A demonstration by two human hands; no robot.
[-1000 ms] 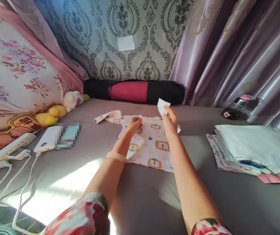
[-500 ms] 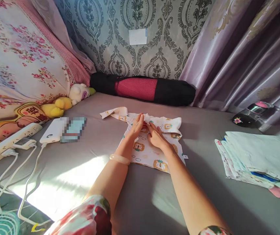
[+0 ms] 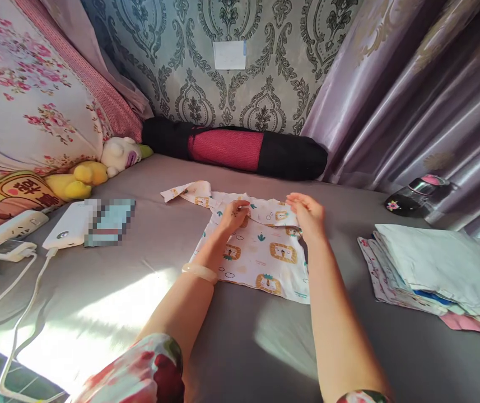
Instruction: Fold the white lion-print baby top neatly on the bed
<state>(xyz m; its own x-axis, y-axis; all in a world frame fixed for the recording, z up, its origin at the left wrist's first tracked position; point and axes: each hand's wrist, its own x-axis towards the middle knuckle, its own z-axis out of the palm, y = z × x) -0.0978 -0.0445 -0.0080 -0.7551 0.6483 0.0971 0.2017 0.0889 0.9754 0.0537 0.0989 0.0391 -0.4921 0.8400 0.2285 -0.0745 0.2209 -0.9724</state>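
A small white long-sleeved shirt (image 3: 260, 263) printed with orange lion faces lies flat on the grey sheet. Its left sleeve (image 3: 187, 193) sticks out to the left, while the right sleeve (image 3: 275, 212) is folded across the upper body. My left hand (image 3: 235, 215) rests on the upper middle of the shirt, fingers bent and closed on the cloth by the folded sleeve. At the shirt's right edge is my right hand (image 3: 311, 214), its fingers apart and pointing left. Whether they touch the cloth is unclear.
On the right lies a stack of folded clothes (image 3: 445, 274), with a dark jug (image 3: 416, 193) behind it. A black and red roll (image 3: 227, 150) lies along the wall. Plush toys (image 3: 75, 179), a power strip (image 3: 13, 232), a power bank (image 3: 69, 224) and cables are on the left.
My right hand has moved right from the shirt's middle to its right edge. My left hand's fingers, stretched out before, are now bent on the cloth. The view has shifted slightly.
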